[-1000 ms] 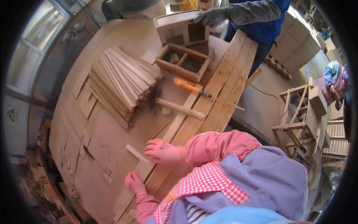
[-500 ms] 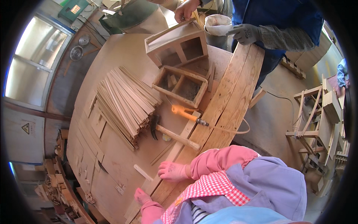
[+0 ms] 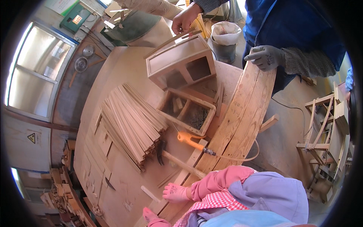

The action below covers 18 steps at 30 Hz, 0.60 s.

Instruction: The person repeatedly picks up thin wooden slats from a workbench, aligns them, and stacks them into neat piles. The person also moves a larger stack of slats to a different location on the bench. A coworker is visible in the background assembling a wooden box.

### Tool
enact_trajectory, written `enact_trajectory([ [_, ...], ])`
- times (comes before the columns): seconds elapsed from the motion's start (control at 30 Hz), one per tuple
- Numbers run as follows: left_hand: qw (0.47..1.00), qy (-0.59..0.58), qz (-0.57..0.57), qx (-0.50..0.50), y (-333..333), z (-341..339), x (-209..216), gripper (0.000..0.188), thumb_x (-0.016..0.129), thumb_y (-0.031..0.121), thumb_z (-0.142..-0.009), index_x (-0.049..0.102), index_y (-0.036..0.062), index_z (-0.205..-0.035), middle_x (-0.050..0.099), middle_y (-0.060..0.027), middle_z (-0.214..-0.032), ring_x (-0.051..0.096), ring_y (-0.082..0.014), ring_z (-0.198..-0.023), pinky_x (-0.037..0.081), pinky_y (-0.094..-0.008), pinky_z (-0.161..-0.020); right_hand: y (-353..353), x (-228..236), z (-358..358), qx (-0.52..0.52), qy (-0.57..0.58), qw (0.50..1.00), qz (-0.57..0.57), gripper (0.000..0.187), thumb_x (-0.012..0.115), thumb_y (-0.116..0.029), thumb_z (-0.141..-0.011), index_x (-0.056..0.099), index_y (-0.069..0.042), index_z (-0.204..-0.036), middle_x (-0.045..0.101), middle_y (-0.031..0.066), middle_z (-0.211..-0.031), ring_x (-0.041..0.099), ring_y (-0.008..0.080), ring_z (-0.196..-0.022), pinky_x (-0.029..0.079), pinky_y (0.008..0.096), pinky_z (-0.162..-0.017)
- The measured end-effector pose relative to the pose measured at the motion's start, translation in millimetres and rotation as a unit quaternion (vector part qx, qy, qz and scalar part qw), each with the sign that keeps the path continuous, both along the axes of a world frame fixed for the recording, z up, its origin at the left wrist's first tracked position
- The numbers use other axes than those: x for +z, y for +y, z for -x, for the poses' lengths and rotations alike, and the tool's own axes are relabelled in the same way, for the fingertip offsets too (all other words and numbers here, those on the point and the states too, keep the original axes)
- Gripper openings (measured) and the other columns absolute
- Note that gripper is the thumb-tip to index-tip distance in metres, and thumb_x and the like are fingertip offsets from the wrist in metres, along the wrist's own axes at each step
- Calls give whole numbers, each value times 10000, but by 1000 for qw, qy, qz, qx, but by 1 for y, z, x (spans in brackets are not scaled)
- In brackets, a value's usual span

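Observation:
My right hand (image 3: pixel 176 193), in a pale pink glove, rests on the near edge of the long wooden beam (image 3: pixel 236 125), its fingers apart and nothing in them. My left hand (image 3: pixel 150 215), gloved the same way, lies lower on the wood; its fingers are partly hidden. Just beyond the right hand is a short pale wood strip (image 3: pixel 150 193). A claw hammer (image 3: pixel 183 164) lies with its handle across the beam's edge. Farther off is an orange air blow gun (image 3: pixel 189 140) with a hose, beside a two-part wooden box (image 3: pixel 187 111) holding nails and small blocks.
A fanned stack of thin wood strips (image 3: pixel 132 125) covers the table's middle. Behind stands a wooden frame box (image 3: pixel 181 62), a co-worker's bare hand (image 3: pixel 185 19) above it. Their grey-gloved hand (image 3: pixel 266 57) is at the beam's far end, near a white-lined bucket (image 3: pixel 225 34).
The view has shifted, so the table and tools appear lower. My hands stay near the short strip. The co-worker's bare hand remains at the frame box's far side, where thin strips now show.

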<state>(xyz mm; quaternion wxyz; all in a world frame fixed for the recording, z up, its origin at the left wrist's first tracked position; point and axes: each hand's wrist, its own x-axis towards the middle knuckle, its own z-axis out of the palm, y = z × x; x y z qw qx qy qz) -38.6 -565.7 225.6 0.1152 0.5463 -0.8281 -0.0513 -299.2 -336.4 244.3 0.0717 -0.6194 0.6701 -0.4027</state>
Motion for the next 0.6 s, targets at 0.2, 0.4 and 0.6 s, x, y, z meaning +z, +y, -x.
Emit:
enact_trajectory([
  [0.2, 997, -20, -63, 25, -19, -8, -4, 482, 460, 376, -1055, 623, -28, -1262, 662, -242, -1225, 619, -393, -1141, 483, -438, -980, 2, 2, 3, -1, -41, 999, 24, 123, 629, -251, -819, 644, -129, -806, 623, 32, -839, 609, 239, -874, 469, 381, -790],
  [0.4, 996, 33, -72, 51, 6, -7, 2, 421, 479, 334, -1045, 617, -22, -1224, 665, -230, -1169, 628, -362, -1071, 492, -430, -929, 3, 1, 4, 7, -81, 995, 62, 128, 638, -250, -825, 632, -125, -799, 619, 37, -836, 609, 250, -852, 471, 393, -780],
  [0.6, 995, -9, -76, 66, 1, -1, 5, 265, 573, 153, -1021, 622, -40, -1195, 670, -156, -1129, 635, -233, -1045, 525, -352, -902, 5, 4, 4, 35, -101, 994, 13, 132, 635, -243, -831, 634, -111, -834, 605, 50, -873, 571, 259, -947, 433, 397, -866],
])
